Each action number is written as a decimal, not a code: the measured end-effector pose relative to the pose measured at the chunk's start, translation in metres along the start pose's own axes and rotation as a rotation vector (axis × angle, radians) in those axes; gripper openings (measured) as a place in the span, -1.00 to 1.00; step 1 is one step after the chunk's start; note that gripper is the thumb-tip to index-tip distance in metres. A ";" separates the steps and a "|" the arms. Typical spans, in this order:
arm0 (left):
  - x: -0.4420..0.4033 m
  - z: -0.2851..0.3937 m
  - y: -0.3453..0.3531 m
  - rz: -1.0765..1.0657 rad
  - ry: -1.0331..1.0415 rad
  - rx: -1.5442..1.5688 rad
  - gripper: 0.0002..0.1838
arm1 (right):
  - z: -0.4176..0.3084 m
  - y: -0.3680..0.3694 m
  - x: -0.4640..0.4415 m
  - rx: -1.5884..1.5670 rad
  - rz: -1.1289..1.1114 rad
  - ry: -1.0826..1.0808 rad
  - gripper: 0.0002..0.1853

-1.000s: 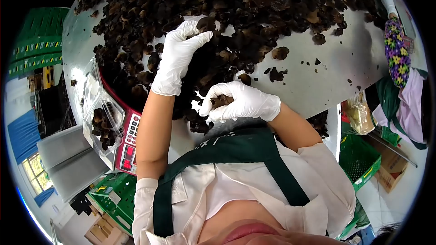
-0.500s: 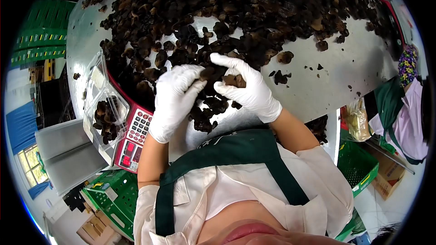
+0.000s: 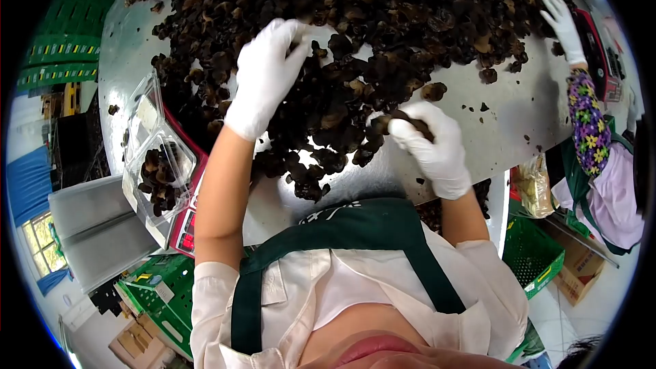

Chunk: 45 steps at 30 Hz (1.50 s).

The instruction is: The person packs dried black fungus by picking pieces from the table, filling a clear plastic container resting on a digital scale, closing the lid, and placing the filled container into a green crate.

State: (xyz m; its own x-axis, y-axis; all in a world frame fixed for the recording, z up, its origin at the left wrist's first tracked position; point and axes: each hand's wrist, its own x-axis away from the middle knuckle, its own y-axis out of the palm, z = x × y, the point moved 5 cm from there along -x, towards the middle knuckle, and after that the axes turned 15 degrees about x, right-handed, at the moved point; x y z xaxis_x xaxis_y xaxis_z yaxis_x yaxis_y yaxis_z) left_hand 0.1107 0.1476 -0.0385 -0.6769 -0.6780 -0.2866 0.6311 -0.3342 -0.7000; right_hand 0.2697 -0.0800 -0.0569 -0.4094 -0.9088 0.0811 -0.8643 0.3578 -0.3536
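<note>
Dark brown wood ear mushrooms (image 3: 335, 106) lie in a large heap over the metal table (image 3: 471, 126). My left hand (image 3: 266, 75), in a white glove, reaches over the left part of the heap. Its fingers are curled together; whatever is between them is hidden. My right hand (image 3: 437, 150), also gloved in white, is closed around wood ear pieces (image 3: 415, 124) at the heap's near right edge. To the left of my left arm, an opened clear plastic clamshell box (image 3: 179, 157) with wood ears in it rests on a red scale (image 3: 184, 229), partly hidden by my forearm.
At the right, a co-worker's gloved hand (image 3: 564, 27) with a flowered sleeve reaches over the table beside another red scale (image 3: 593, 55). Green crates (image 3: 160, 294) stand below left, and another green crate (image 3: 533, 253) below right. Stacked clear lids (image 3: 96, 225) stand left.
My hands have moved apart: the left forward over the heap, the right back to the right with wood ears. The co-worker's arm has come in over the table.
</note>
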 end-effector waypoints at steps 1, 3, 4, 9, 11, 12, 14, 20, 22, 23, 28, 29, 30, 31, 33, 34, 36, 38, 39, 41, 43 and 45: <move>-0.014 -0.006 0.006 -0.011 -0.012 -0.025 -0.73 | 0.006 -0.018 0.005 0.075 -0.037 0.048 -0.83; -0.037 -0.015 0.022 -0.022 -0.017 -0.041 -0.73 | 0.015 -0.060 0.021 0.251 -0.099 0.129 -0.81; -0.043 -0.025 0.033 -0.029 -0.043 -0.119 -0.74 | 0.019 -0.083 0.032 0.352 -0.127 0.164 -0.81; -0.047 -0.051 0.045 -0.034 -0.043 -0.018 -0.79 | 0.026 -0.151 0.096 0.578 -0.363 0.421 -0.67; -0.044 -0.060 0.045 -0.031 -0.209 0.257 -0.81 | 0.035 -0.157 0.102 0.553 -0.268 0.392 -0.68; -0.039 -0.063 0.046 -0.050 -0.427 0.494 -0.82 | 0.036 -0.161 0.100 0.534 -0.181 0.352 -0.68; -0.029 -0.060 0.037 -0.011 -0.409 0.640 -0.82 | 0.017 -0.146 0.075 0.680 -0.186 0.296 -0.69; 0.045 0.027 -0.021 0.001 -0.205 0.451 -0.77 | -0.013 -0.047 0.009 0.138 -0.125 -0.021 -0.52; 0.073 0.068 -0.014 -0.158 -0.028 0.419 -0.81 | -0.031 0.002 0.005 -0.052 -0.331 -0.007 -0.39; 0.090 0.073 -0.004 -0.223 -0.087 0.493 -0.77 | -0.028 0.036 0.005 -0.187 -0.388 -0.017 -0.41; 0.095 0.075 0.002 -0.190 -0.314 0.766 -0.67 | -0.004 0.040 0.000 -0.177 -0.316 0.110 -0.64; 0.089 0.061 0.003 -0.175 -0.337 0.730 -0.68 | 0.003 0.027 0.000 -0.198 -0.226 0.106 -0.74; 0.076 0.047 0.003 -0.115 -0.165 0.568 -0.66 | 0.005 0.013 -0.002 -0.165 -0.182 0.107 -0.74; 0.061 0.031 0.004 -0.088 -0.042 0.356 -0.66 | 0.013 0.002 0.001 -0.176 -0.135 0.159 -0.75; 0.029 0.011 0.015 -0.089 0.043 -0.047 -0.66 | 0.022 -0.008 0.005 -0.188 -0.090 0.208 -0.75; 0.015 0.004 0.023 -0.118 0.006 -0.233 -0.65 | 0.023 -0.012 0.008 -0.166 -0.058 0.222 -0.76; -0.002 -0.010 0.042 -0.147 0.019 -0.298 -0.64 | 0.022 -0.015 0.014 -0.138 -0.017 0.240 -0.77; -0.008 -0.014 0.057 -0.182 0.046 -0.356 -0.63 | 0.025 -0.006 0.019 -0.242 -0.046 0.322 -0.77; -0.010 -0.010 0.055 -0.184 0.052 -0.393 -0.64 | 0.028 0.000 0.019 -0.266 -0.086 0.294 -0.78; -0.006 -0.003 0.047 -0.120 0.107 -0.390 -0.69 | 0.020 0.007 0.024 -0.292 -0.190 0.326 -0.80; 0.007 0.035 0.022 0.031 0.239 -0.238 -0.75 | 0.024 0.017 0.028 -0.347 -0.385 0.370 -0.77; 0.029 0.069 0.007 0.060 0.302 -0.030 -0.77 | 0.022 0.029 0.029 -0.501 -0.457 0.326 -0.68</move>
State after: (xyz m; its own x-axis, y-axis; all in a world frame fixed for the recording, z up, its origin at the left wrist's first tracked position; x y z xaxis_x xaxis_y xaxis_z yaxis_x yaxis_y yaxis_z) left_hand 0.1214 0.0800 -0.0061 -0.7237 -0.4688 -0.5064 0.6649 -0.2772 -0.6936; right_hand 0.2387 -0.1008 -0.0850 0.0232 -0.9084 0.4174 -0.9665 0.0865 0.2419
